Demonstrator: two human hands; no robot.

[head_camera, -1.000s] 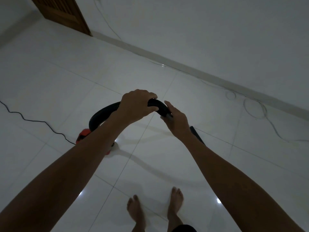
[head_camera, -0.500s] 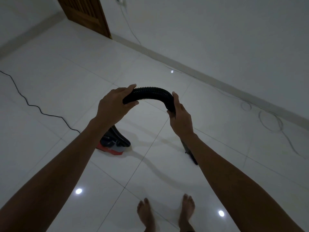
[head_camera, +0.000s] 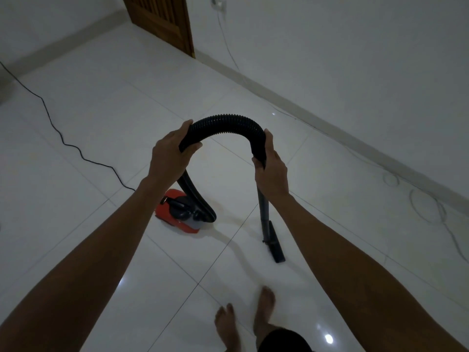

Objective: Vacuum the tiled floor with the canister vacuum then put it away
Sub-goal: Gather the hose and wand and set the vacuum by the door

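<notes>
Two hands on the hose [head_camera: 225, 123]: left hand [head_camera: 170, 153] curled round its near end, vacuum [head_camera: 181, 212] below those fingers; right hand [head_camera: 271, 171] wrapped where hose meets wand [head_camera: 262, 212]. Vacuuming looks underway; next, steer the nozzle [head_camera: 276, 245] across bare tiles.

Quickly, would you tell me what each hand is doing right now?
Left hand: grips the black hose.
Right hand: grips the same hose, where it meets the wand.

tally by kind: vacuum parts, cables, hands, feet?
Vacuum parts: 4 (canister, hose, wand, nozzle)
Cables: 2 (black cord, white cable)
Hands: 2 (left hand, right hand), both gripping the hose
Feet: 2 (left, right)
Total: 10
</notes>
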